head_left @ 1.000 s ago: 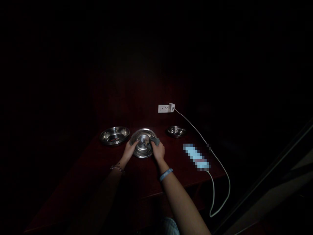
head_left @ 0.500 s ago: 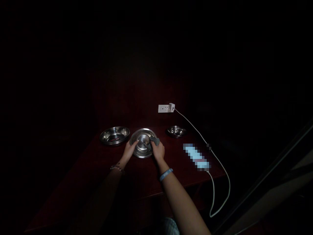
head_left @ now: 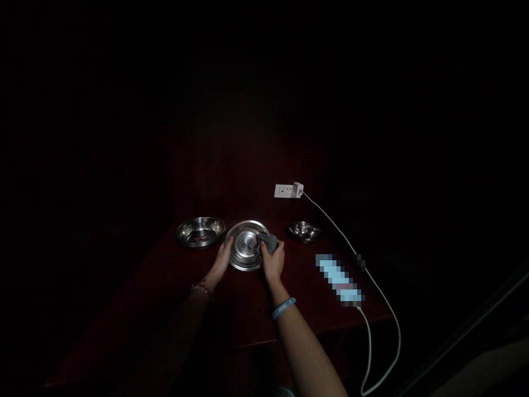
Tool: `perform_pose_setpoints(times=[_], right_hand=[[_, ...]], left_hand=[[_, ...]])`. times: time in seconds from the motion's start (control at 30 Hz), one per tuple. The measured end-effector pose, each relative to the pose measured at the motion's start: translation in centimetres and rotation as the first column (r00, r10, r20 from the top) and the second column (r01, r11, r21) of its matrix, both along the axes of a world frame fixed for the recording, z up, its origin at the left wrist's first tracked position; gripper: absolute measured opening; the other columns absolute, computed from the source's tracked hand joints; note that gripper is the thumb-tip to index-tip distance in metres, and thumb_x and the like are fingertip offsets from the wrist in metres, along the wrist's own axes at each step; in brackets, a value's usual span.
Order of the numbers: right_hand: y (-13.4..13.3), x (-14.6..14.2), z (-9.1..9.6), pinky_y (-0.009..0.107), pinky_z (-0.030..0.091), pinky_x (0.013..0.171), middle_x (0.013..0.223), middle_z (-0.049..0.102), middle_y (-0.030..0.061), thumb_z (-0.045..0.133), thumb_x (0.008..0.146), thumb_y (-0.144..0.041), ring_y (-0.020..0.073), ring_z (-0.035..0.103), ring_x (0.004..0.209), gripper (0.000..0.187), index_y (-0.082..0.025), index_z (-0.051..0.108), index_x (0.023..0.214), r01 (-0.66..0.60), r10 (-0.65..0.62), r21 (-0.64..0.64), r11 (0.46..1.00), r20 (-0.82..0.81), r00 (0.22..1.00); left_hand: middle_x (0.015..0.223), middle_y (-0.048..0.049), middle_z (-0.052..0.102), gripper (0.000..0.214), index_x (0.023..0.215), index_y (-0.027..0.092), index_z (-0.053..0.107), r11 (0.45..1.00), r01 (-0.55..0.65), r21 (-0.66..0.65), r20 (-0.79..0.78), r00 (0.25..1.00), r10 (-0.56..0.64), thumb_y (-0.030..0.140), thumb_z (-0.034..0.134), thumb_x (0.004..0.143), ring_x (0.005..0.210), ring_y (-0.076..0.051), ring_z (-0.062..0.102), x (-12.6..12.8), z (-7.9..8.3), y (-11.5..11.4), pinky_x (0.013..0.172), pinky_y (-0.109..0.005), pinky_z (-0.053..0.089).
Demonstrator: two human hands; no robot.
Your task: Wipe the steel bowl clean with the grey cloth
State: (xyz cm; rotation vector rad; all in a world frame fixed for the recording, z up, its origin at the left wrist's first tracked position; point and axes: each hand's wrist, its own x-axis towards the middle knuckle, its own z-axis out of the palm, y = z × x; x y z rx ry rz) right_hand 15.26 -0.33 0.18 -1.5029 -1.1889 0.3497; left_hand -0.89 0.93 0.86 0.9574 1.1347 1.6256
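Note:
A round, shiny metal plate [head_left: 244, 251] is tilted up toward me over the dark red table. My left hand [head_left: 222, 260] grips its left rim, thumb on the face and the other fingers hidden behind. A grey cloth [head_left: 269, 241] is bunched in my right hand [head_left: 273, 260], which presses it against the plate's right edge. To the left sits a wide metal bowl or stack of bowls [head_left: 200, 231]; a small reddish mark shows inside. Farther right is a smaller metal bowl [head_left: 304, 231].
A blurred-out glowing device, likely a phone [head_left: 338, 280], lies on the right of the table [head_left: 231, 317]. Its white cable [head_left: 397, 331] loops past the table's edge up to a charger [head_left: 297, 189] in the wall socket [head_left: 283, 191]. The surroundings are very dark.
My right hand, with the cloth, has shifted from the plate's inner face out to its right rim. My left hand still holds the left rim. The whole view has shifted slightly.

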Motion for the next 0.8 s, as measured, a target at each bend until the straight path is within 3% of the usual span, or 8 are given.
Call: perform_pose_setpoints(times=[0.17, 0.4, 0.67, 0.8], right_hand=[[-0.6, -0.3, 0.4, 0.040, 0.047, 0.101, 0.125, 0.068, 0.0185, 0.061, 0.091, -0.042, 0.0298, 0.062, 0.116, 0.045, -0.016, 0.054, 0.127, 0.000, 0.005, 0.260, 0.966, -0.017, 1.000], [-1.5, -0.3, 0.6, 0.046, 0.042, 0.109, 0.133, 0.064, 0.0175, 0.048, 0.099, -0.037, 0.0292, 0.057, 0.124, 0.042, -0.016, 0.057, 0.134, -0.108, -0.008, 0.462, 0.880, 0.242, 0.970], [-1.8, -0.6, 0.7, 0.043, 0.045, 0.105, 0.134, 0.064, 0.0131, 0.045, 0.102, -0.030, 0.0267, 0.055, 0.118, 0.044, -0.021, 0.058, 0.143, -0.253, 0.028, 0.390, 0.885, 0.497, 0.867], [-2.1, -0.7, 0.9, 0.042, 0.043, 0.106, 0.136, 0.064, 0.0114, 0.045, 0.101, -0.025, 0.0258, 0.054, 0.118, 0.047, -0.025, 0.057, 0.147, -0.249, 0.023, 0.343, 0.906, 0.546, 0.837]], left_hand=[[0.135, -0.0152, 0.072, 0.044, 0.127, 0.015, 0.066, 0.999, 0.038, -0.027, 0.080, 0.996, -0.035, 0.043, 0.055, 0.095, 0.134, -0.027, 0.062, -0.4, -0.6, 0.2, 0.119, -0.044, 0.043], [0.134, -0.0113, 0.073, 0.047, 0.129, 0.017, 0.066, 0.996, 0.023, -0.080, 0.118, 0.993, -0.013, 0.045, 0.039, 0.102, 0.132, -0.024, 0.064, -0.3, -0.4, 0.1, 0.114, -0.039, 0.049], [0.143, -0.0131, 0.068, 0.049, 0.133, 0.016, 0.064, 0.999, 0.021, -0.048, 0.104, 0.994, -0.016, 0.046, 0.043, 0.101, 0.138, -0.025, 0.059, 0.3, -0.4, 0.2, 0.120, -0.041, 0.042], [0.145, -0.0145, 0.065, 0.050, 0.132, 0.015, 0.065, 0.997, 0.056, -0.049, 0.102, 0.994, -0.051, 0.049, 0.045, 0.100, 0.139, -0.026, 0.058, 0.2, -1.2, 0.7, 0.121, -0.040, 0.040]])
